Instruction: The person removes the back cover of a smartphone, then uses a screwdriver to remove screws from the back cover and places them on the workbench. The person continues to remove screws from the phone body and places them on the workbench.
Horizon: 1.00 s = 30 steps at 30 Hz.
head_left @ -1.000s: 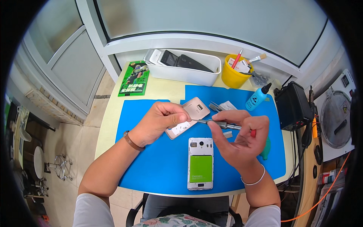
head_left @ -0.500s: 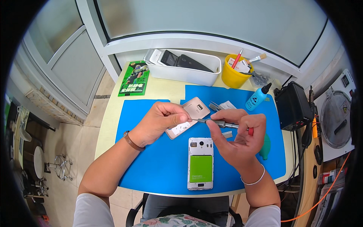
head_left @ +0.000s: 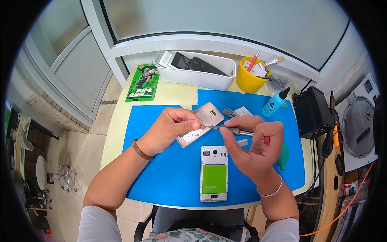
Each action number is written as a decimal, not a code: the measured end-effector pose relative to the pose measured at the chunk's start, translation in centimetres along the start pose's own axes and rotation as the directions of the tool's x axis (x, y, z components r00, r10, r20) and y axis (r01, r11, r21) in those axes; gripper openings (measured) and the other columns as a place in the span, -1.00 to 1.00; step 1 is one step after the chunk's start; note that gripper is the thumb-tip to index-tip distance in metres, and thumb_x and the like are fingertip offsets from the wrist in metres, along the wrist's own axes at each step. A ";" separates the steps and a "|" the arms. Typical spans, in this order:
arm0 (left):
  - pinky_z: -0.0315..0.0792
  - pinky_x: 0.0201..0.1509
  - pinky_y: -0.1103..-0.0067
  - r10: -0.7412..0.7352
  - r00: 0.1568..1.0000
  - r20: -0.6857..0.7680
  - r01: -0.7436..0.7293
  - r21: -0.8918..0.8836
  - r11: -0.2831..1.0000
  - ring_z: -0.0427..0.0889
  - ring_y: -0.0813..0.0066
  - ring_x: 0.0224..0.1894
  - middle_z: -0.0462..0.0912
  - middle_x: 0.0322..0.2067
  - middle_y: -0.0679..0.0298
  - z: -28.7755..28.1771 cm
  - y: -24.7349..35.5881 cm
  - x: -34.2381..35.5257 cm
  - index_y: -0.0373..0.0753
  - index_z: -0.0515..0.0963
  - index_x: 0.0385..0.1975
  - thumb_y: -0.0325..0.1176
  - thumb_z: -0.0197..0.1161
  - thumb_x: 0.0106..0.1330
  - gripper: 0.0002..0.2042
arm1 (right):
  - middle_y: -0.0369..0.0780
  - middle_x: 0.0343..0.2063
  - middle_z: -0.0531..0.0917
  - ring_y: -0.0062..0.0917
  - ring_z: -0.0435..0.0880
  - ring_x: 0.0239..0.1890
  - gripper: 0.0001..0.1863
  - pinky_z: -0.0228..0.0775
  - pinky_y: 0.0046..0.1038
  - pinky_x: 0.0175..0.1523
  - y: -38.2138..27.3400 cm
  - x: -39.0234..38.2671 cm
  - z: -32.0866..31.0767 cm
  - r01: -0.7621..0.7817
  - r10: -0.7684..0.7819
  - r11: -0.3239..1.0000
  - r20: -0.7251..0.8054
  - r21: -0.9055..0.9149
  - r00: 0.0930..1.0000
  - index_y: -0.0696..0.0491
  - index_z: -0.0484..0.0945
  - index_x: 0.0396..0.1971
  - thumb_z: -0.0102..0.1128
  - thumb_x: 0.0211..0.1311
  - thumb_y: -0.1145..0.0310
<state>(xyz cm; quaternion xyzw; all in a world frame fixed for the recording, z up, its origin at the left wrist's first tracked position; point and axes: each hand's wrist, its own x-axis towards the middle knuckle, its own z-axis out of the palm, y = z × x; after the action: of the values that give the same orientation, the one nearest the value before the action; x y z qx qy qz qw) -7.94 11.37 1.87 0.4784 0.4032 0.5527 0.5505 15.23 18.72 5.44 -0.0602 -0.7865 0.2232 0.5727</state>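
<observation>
The left hand [head_left: 171, 129] is pinning a small pale phone part [head_left: 192, 136] against the blue mat [head_left: 161, 177], its grip pinching the part's far edge. The right hand [head_left: 254, 147] is grasping a slim screwdriver [head_left: 234, 131] with a red end, its tip meeting the part just beside the left fingertips. Near the person, an opened phone [head_left: 214, 173] is lying face down, green battery showing, so its back is already off; the rose-gold back cover [head_left: 209, 114] is resting far of the hands. Work on the small part appears to be under way, and reassembly looks undone. A white bin [head_left: 201, 78] and yellow cup [head_left: 248, 80] are standing at the counter's far edge.
</observation>
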 end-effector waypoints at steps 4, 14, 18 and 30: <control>0.56 -0.16 0.69 0.000 1.000 0.009 0.000 -0.001 1.000 0.69 0.67 -0.26 0.84 -0.25 0.28 0.1 0.2 0.0 -0.19 0.83 -0.15 -0.20 0.47 0.41 -0.79 | 0.00 -0.26 0.82 -0.47 0.88 -0.27 -0.44 0.60 -0.66 -0.33 0.2 -0.1 0.1 0.009 -0.009 1.000 -0.017 0.002 1.000 -0.02 0.27 -0.27 0.65 0.12 0.56; 0.57 -0.14 0.69 -0.011 1.000 -0.009 0.011 -0.031 0.999 0.71 0.66 -0.24 0.84 -0.25 0.25 0.1 0.3 0.0 -0.21 0.83 -0.15 -0.16 0.47 0.41 -0.75 | 0.02 -0.25 0.80 -0.47 0.86 -0.24 -0.44 0.64 -0.61 -0.24 -0.2 0.1 -0.2 -0.009 0.009 1.000 0.049 -0.002 0.999 -0.01 0.25 -0.26 0.62 0.12 0.61; 0.46 -0.22 0.70 -0.016 0.999 -0.036 0.016 0.008 1.000 0.61 0.67 -0.31 0.79 -0.30 0.28 0.3 0.1 -0.1 -0.23 0.82 -0.17 -0.17 0.49 0.41 -0.75 | 0.05 -0.22 0.76 -0.46 0.84 -0.17 -0.39 0.69 -0.56 -0.09 -0.6 0.2 -0.5 -0.027 0.030 0.999 0.124 -0.031 0.992 0.00 0.18 -0.22 0.58 0.12 0.69; 0.08 -0.50 0.71 -0.084 0.996 0.033 0.089 -0.163 0.983 0.18 0.76 -0.56 0.76 -0.39 0.35 0.2 0.1 -0.1 -0.26 0.82 -0.10 -0.18 0.41 0.48 -0.74 | 0.01 -0.26 0.80 -0.45 0.87 -0.23 -0.43 0.60 -0.63 -0.29 -0.1 0.1 -0.2 0.001 0.000 1.000 0.040 -0.023 0.999 -0.02 0.25 -0.26 0.62 0.12 0.60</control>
<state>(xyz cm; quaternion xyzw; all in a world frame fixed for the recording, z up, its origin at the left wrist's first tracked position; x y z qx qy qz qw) -7.80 11.26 1.95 0.4206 0.3693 0.5534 0.6169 15.43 18.73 5.62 -0.0620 -0.8002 0.2153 0.5564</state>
